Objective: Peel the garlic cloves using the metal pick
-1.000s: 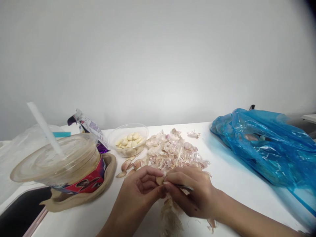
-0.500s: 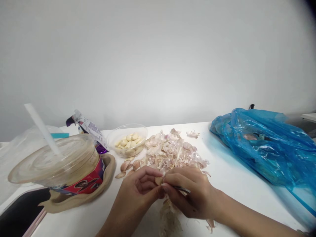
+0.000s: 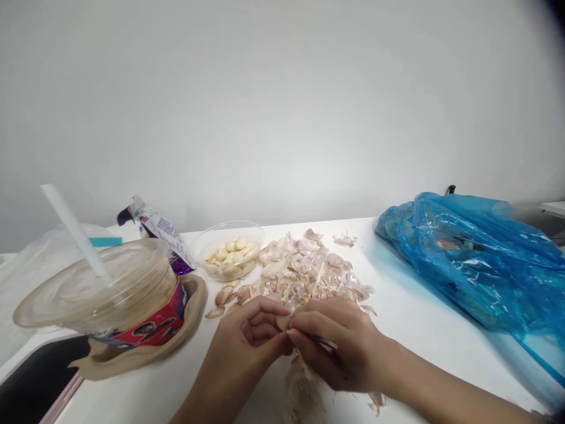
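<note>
Pinched between the thumb and fingers of my left hand (image 3: pixel 253 338) is an unpeeled garlic clove (image 3: pixel 283 322). My right hand (image 3: pixel 339 338) is closed around a thin metal tool (image 3: pixel 325 342); its working end is hidden by the fingers, so I cannot tell its kind. The right fingertips touch the clove. Just beyond both hands lies a heap of garlic skins (image 3: pixel 309 271), with several unpeeled cloves (image 3: pixel 223 296) at its left. Peeled cloves (image 3: pixel 232 252) sit in a clear plastic bowl (image 3: pixel 251 231). Beneath the hands a pale garlic bulb or skin (image 3: pixel 303 391) is partly hidden.
At left, a lidded drink cup (image 3: pixel 128 288) with a straw stands in a cardboard holder (image 3: pixel 196 300). Near it are a dark phone or tablet (image 3: pixel 39 377) and a purple-and-white packet (image 3: pixel 165 232). A blue plastic bag (image 3: pixel 472 265) covers the right side of the white table (image 3: pixel 410 318).
My right hand and the metal tool have shifted very slightly left against the clove. My left hand keeps its pinch, and the other things stay in place.
</note>
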Demonstrator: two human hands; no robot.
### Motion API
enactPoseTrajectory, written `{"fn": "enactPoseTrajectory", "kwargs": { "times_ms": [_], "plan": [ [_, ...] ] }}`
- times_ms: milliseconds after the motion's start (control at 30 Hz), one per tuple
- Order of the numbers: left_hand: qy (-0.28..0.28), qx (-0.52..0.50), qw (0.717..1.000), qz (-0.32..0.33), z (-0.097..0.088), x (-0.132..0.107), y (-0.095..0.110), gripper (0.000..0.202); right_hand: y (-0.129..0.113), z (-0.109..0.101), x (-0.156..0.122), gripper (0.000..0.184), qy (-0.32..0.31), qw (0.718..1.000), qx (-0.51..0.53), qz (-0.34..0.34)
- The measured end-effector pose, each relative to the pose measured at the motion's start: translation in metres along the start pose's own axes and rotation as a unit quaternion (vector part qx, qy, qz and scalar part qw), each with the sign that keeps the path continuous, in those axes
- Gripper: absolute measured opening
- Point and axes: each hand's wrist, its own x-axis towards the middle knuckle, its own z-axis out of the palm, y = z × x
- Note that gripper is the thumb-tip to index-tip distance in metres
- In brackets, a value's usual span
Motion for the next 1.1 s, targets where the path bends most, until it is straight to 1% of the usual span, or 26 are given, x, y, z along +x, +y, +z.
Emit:
{"fn": "enactPoseTrajectory", "kwargs": {
  "times_ms": [133,267,433,633,933,1100],
  "plan": [
    [0.002,0.001,1.0,0.0,0.0003,-0.0004,0.0006,0.022,-0.0002,0.0,0.0003,0.008,0.003,1.0,-0.003,-0.004],
    [0.002,-0.002,1.0,-0.003,-0.0005,-0.0003,-0.0005,0.02,-0.0001,-0.0005,0.0003,0.012,-0.007,1.0,-0.006,-0.008],
    [-0.005,0.002,1.0,0.001,-0.0008,0.0002,-0.0022,0.019,-0.0003,-0.0008,0.0011,0.015,0.0,1.0,-0.013,-0.016],
    [-0.001,0.015,1.0,-0.004,0.0018,-0.0017,0.0025,0.019,-0.0011,-0.001,0.001,0.017,0.003,1.0,-0.023,-0.021],
    [0.001,-0.001,1.0,-0.013,0.0031,-0.0004,0.0037,0.02,-0.0016,-0.0011,0.0023,0.015,0.006,1.0,-0.02,-0.022],
    [-0.011,-0.004,1.0,-0.008,0.0022,-0.0018,0.0011,0.019,-0.0018,-0.0005,0.0029,0.014,0.016,0.999,-0.022,-0.023]
  ]
}}
